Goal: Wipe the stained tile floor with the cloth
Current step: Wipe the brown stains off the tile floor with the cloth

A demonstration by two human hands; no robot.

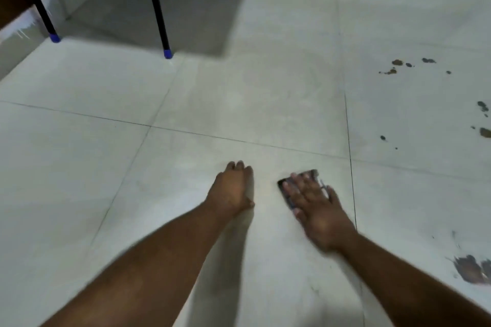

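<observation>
Nearest, right of the cloth and toward the lower edge: a broad smeared brown-grey stain (471,269) on the tile floor (186,103), streaked as if half spread, likely to need firm pressure.

Right hand (316,207) pressed flat on the cloth (297,186), fingers straight and spread, no curl round it; grip wide, palm doing the work. Cloth small, dark, lying flat against the tile under the fingers, only its far and left edges showing beyond them. Motion blur over hand and cloth, so weave and dampness not to be told. Judged light, soft and limp: apt to bunch or fold under a sideways push, best held by spreading the fingers across its middle and bearing down, or pinched at a free edge for lifting. Glossy tile probably slick, so easy sliding of cloth and some risk of a palm slipping.

Just left of the cloth, apart from it: left hand (233,188) resting on the floor as a prop, fingers together and fairly straight, holding nothing.

Farther off, right of the cloth and past the grout line: scattered brown spots (397,66) and more at the right edge, untouched, well apart from the cloth.

Farthest, left of the cloth: black furniture legs with blue feet (167,53) near the skirting.
</observation>
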